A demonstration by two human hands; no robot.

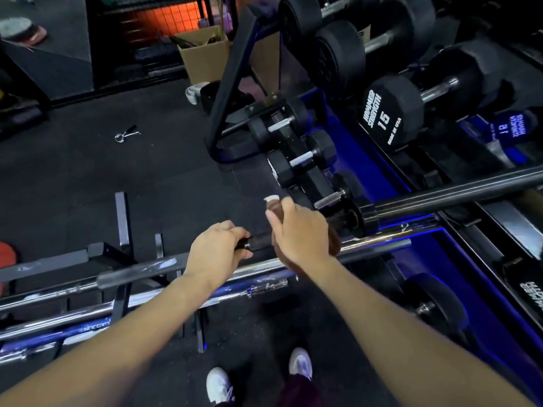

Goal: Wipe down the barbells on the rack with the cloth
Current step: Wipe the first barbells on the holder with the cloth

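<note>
Both hands grip: left hand [219,251] bar end [258,243] (black), right hand [299,230] bottle [333,240].

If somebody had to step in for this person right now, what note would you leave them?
Left hand: grips the dark end of a bar on the rack.
Right hand: holds a brown spray bottle with a white nozzle just above the same bar; whether it is spraying cannot be told.
Barbells: several lie side by side on the low rack, in front of the person.
Cloth: not in view in either hand.
Done: cannot tell how many bars have been wiped.
Left: find the cloth and wipe this bar, then the others.
</note>
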